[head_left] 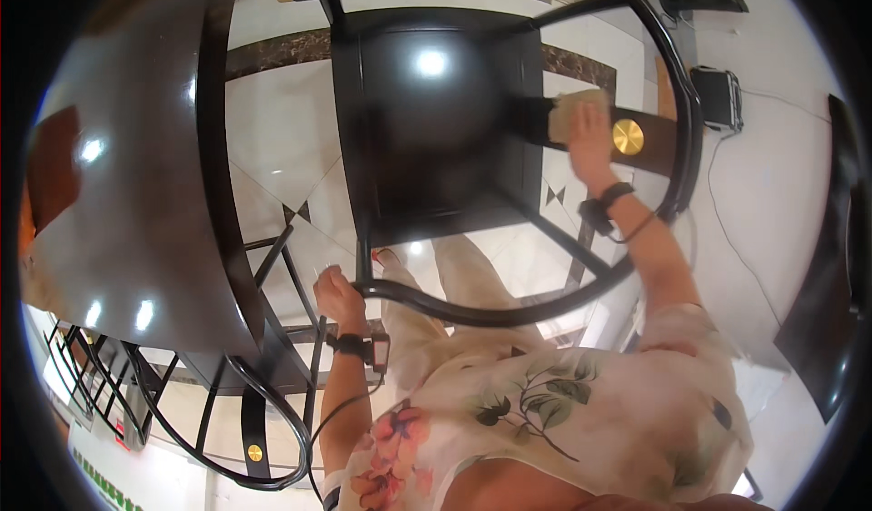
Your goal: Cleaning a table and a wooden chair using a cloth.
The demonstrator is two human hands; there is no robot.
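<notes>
Your right hand, fingers close together, is holding the cloth over the backrest panel's far edge; your left hand is curling by the armrest, grip unclear. Hard pushing could shift the chair.

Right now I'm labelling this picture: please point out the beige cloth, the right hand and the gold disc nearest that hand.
Beige cloth (565, 120), head view: its uncovered left part.
Right hand (591, 142), head view: the back of the hand.
Gold disc (628, 137), head view: the middle of its face.
</notes>
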